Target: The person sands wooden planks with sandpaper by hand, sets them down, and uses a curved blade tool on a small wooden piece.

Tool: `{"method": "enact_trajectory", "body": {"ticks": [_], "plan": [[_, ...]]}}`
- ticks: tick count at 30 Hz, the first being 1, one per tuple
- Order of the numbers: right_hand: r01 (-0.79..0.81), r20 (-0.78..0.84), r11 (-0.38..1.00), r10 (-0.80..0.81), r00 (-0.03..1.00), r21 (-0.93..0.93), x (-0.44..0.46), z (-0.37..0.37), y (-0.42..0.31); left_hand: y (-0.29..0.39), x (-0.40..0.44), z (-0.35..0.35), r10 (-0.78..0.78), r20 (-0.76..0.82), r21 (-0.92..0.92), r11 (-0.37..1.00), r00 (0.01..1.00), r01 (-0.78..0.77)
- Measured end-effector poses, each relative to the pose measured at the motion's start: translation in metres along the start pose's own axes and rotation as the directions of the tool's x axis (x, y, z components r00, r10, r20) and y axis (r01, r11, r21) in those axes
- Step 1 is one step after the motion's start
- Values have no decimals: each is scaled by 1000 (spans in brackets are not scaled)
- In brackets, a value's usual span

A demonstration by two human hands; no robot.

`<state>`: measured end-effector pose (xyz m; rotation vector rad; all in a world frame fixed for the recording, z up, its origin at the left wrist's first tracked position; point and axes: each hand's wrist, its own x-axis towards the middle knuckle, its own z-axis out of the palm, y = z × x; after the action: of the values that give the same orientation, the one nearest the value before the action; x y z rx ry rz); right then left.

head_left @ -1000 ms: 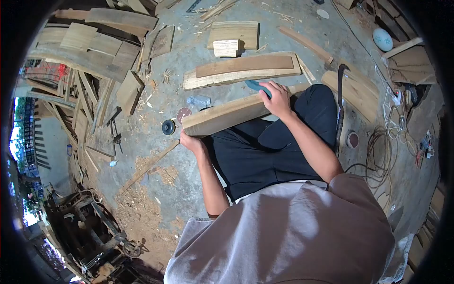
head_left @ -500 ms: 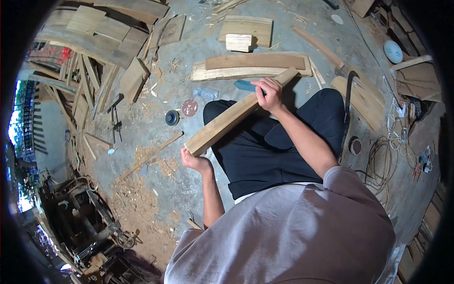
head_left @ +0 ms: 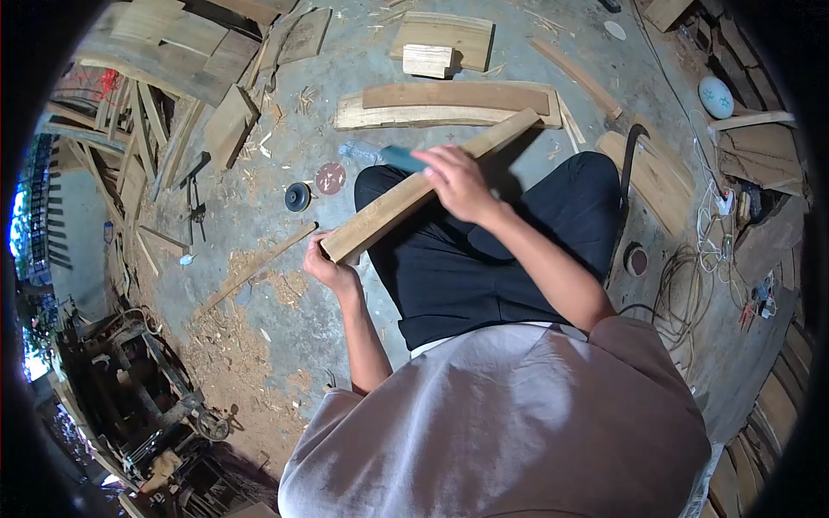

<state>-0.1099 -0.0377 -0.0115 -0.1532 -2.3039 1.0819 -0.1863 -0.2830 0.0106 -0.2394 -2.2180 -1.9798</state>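
A squared wooden beam (head_left: 393, 215) lies slantwise across my lap, its near end lower left and its far end upper right. My left hand (head_left: 331, 263) is closed around the near end, with the thumb at the edge. Partway along the beam, my right hand (head_left: 459, 184) rests on the upper face and grips a flat teal sheet (head_left: 401, 158), which looks like sandpaper. The sheet sticks out past the fingertips on the left; the rest is hidden under the hand.
Beyond my knees lie long boards (head_left: 449, 102) and a small wood block (head_left: 427, 60). Left on the floor are a black disc (head_left: 297, 197), a reddish round disc (head_left: 330, 179) and a thin wood strip (head_left: 259, 268). Coiled cable (head_left: 682, 298) and a curved dark bar (head_left: 630, 164) are at right.
My right hand and the teal sheet have slid along the beam toward its near end. My left hand keeps its hold there. The whole view has shifted slightly.
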Motion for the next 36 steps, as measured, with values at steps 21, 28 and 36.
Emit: {"method": "enact_trajectory", "body": {"ticks": [21, 28, 36], "plan": [[108, 91, 994, -105, 990, -31, -9, 19, -47, -16, -15, 21, 46, -59, 18, 999, 997, -45], [-48, 26, 982, 53, 998, -185, -9, -17, 32, -24, -12, 15, 94, -18, 14, 996, 995, -93], [-257, -56, 894, 255, 965, -368, -5, -55, 149, -13, -14, 22, 55, -54, 19, 998, 997, -54]]}}
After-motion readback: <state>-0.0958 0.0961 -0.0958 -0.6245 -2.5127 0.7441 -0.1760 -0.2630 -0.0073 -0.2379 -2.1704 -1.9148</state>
